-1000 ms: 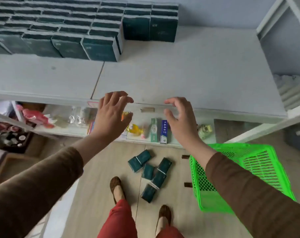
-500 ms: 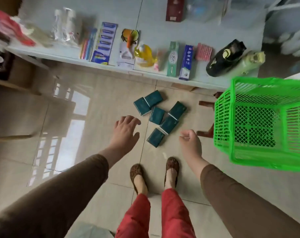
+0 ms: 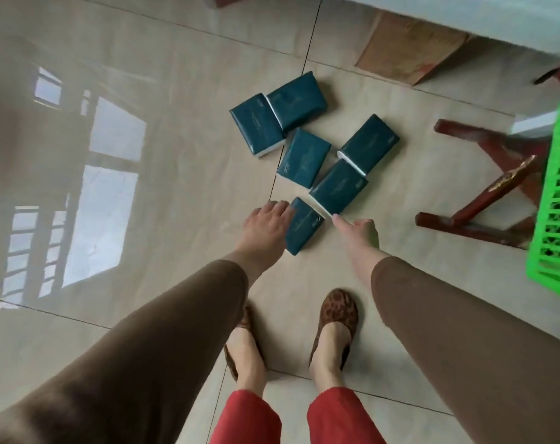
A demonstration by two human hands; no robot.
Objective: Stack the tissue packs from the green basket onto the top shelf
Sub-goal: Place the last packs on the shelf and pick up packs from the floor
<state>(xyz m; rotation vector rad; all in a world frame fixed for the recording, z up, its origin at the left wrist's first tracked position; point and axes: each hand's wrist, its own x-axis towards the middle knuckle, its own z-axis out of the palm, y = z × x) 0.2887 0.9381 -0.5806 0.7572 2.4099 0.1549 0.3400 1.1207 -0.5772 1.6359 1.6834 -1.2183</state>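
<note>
Several dark teal tissue packs lie scattered on the tiled floor in front of my feet. The nearest pack point(image 3: 302, 230) lies between my two hands. My left hand point(image 3: 265, 223) reaches down with spread fingers and touches that pack's left edge. My right hand point(image 3: 360, 230) is just to its right, index finger stretched toward the corner of a second pack point(image 3: 338, 187). Neither hand holds anything. More packs point(image 3: 304, 157) lie farther out. The green basket point(image 3: 557, 203) shows at the right edge; its inside is hidden. The top shelf is out of view.
A dark red wooden stool frame point(image 3: 483, 193) lies on the floor between the packs and the basket. A flat piece of cardboard point(image 3: 406, 49) sits under the shelf edge point(image 3: 464, 17) at the top. My feet in patterned slippers point(image 3: 336, 318) stand just behind the packs.
The view has swung from the top shelf down to the floor. Both hands have dropped from shelf height to the nearest tissue pack on the floor.
</note>
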